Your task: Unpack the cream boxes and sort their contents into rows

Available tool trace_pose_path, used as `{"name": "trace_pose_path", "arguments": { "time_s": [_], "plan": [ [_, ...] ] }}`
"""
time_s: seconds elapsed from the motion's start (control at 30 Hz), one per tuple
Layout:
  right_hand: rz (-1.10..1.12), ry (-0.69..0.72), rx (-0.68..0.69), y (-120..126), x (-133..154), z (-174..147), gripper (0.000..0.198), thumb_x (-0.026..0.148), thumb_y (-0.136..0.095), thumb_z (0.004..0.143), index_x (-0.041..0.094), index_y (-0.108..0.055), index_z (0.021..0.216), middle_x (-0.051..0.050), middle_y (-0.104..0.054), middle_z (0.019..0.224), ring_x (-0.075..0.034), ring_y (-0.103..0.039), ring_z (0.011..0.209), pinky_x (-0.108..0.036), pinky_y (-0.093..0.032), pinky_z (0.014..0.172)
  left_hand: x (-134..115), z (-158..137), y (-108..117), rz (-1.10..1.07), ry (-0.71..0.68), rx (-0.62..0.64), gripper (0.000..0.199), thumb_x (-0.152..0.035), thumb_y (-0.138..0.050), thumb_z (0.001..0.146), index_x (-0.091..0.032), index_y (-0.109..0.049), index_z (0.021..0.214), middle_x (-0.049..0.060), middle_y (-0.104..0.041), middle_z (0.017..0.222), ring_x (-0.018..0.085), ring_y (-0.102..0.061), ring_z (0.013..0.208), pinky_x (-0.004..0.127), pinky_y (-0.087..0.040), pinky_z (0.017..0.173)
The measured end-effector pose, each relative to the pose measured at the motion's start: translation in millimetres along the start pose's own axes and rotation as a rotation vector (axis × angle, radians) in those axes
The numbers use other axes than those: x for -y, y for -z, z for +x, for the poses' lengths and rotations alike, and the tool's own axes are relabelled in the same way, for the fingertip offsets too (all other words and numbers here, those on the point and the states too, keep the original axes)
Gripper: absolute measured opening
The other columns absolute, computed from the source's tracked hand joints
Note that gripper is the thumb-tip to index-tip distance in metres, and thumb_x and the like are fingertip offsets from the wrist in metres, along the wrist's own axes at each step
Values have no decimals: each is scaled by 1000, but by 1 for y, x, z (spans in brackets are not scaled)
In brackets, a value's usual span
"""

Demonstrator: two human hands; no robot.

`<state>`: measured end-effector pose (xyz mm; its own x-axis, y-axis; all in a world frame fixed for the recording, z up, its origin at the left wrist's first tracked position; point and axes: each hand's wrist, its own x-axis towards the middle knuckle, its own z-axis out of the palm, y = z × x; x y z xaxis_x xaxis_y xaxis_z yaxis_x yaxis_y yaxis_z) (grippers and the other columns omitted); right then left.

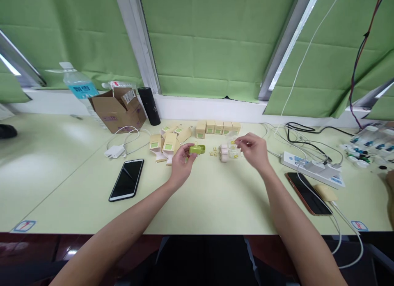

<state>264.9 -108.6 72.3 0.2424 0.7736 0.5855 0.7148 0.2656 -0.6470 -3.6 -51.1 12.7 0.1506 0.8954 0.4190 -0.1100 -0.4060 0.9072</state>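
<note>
My left hand point(182, 164) is closed on a small green case point(197, 149), held just above the table with its hollow side showing. My right hand point(253, 149) pinches at the clear plastic pieces point(233, 149) with yellow bits in them; what sits between the fingertips is too small to make out. Beside those pieces stand several pale pink-white small parts point(224, 153). Between the two hands lie several tiny yellowish parts point(213, 152). Open small cardboard boxes point(169, 143) lie in a heap left of my left hand, and a row of closed ones point(218, 127) stands behind.
A phone point(126, 180) lies at left, near a white charger point(115, 151). A brown carton point(120, 111), a black bottle point(149, 106) and a large water bottle point(79, 85) stand behind. A power strip point(312, 169), cables and another phone point(308, 193) occupy the right.
</note>
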Motion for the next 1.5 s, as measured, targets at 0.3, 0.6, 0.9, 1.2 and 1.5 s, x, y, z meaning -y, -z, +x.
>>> {"name": "trace_pose_path", "arguments": {
  "time_s": [0.3,0.6,0.9,1.2,1.5],
  "plan": [
    [-534,-313,207,34,-73,68,15,8,-70,74,17,-77,63,-10,-73,67,-20,-63,63,-33,-50,62,0,-1,-3,19,-15,5,45,-52,-76,87,-22,-66,120,12,-71,122,23,-69,108,36,-56,87],
    [-603,-406,372,13,-80,71,20,-1,-70,70,16,-78,67,-13,-78,78,-22,-70,71,-30,-52,65,0,-1,-3,44,-23,-3,42,-49,-76,88,-22,-67,118,11,-72,119,22,-68,104,35,-53,88],
    [-656,-464,459,9,-74,66,19,3,-68,75,14,-82,83,-14,-80,92,-22,-73,82,-26,-51,67,4,0,-3,37,-42,-9,43,-49,-77,87,-21,-68,118,10,-73,117,19,-67,98,33,-52,86],
    [-675,-355,241,19,-47,59,26,6,-57,81,16,-80,91,-14,-75,103,-25,-69,88,-33,-51,75,1,-1,-5,12,-40,-2,42,-48,-79,85,-21,-69,116,10,-74,115,19,-68,97,32,-52,85],
    [-147,487,-196,-54,33,-22,14,16,-54,94,21,-65,101,-10,-67,97,-22,-65,83,-34,-55,69,-4,-1,-5,-107,11,14,51,-55,-82,82,-19,-68,115,10,-74,108,20,-70,98,34,-56,88]
  ]
}}
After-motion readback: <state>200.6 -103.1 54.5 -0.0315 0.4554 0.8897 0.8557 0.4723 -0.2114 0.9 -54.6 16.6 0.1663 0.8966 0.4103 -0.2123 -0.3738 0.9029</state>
